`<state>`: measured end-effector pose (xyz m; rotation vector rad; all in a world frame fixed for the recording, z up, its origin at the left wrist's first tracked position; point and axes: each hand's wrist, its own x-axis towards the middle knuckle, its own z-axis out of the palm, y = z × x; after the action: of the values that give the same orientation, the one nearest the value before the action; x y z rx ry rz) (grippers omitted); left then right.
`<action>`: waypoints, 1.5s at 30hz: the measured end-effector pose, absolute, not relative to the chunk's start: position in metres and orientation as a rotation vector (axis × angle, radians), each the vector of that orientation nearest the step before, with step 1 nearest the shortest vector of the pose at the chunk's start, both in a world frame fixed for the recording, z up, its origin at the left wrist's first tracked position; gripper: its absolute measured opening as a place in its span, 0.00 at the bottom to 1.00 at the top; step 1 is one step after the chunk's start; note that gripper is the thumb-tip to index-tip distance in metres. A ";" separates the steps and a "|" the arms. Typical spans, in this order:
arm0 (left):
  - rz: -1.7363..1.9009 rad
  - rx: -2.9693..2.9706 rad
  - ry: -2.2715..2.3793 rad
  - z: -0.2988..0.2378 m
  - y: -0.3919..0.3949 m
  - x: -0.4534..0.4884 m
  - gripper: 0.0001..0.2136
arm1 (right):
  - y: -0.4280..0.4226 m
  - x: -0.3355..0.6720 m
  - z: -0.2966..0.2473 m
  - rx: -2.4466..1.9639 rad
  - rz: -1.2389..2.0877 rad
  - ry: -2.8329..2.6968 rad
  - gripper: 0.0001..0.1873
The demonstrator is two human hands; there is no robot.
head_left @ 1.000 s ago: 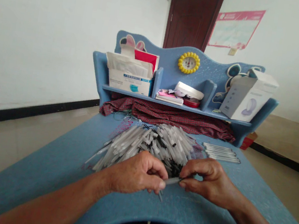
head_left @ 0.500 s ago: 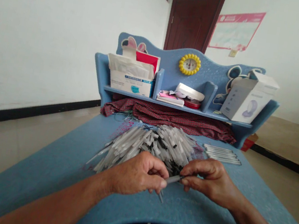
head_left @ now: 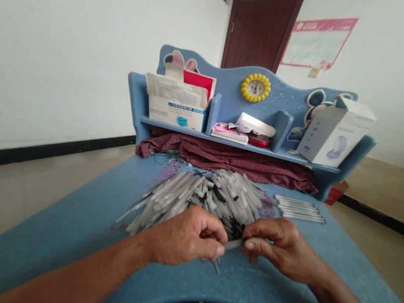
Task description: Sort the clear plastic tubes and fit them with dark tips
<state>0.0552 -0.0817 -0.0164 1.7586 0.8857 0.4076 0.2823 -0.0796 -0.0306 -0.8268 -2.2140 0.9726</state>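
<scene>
Between my hands, level and low over the desk, is a short translucent pen barrel. My left hand pinches one end with thumb and forefinger. At the other end, the thumb and fingertips of my right hand close on it; whether a small part is also under them is hidden. Just behind both hands lies a loose pile of whitish translucent pen parts, with some black pieces among them. A thin grey piece sticks out below my left fingers. Several slim pens lie side by side at the right.
Across the back of the blue desk runs a shelf with a mask box, papers, a red tin and a white carton. A checked cloth is bunched under it. The desk's front edge curves inward.
My right fingers have shifted slightly and now cover the dark tip that showed at the barrel's right end. My left hand stays nearly still.
</scene>
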 end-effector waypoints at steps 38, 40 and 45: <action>0.476 1.801 0.891 -0.016 -0.085 0.057 0.08 | -0.080 0.281 -0.031 -0.882 1.118 -2.179 0.22; 0.489 1.794 0.890 -0.016 -0.084 0.057 0.09 | -0.079 0.281 -0.031 -0.872 1.122 -2.174 0.20; 0.478 1.792 0.874 -0.017 -0.083 0.057 0.09 | -0.078 0.281 -0.031 -0.888 1.162 -2.166 0.20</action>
<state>0.0573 -0.0831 -0.0166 1.7924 0.8735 0.4776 0.2807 -0.0782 -0.0308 -0.8877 -2.1661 1.1617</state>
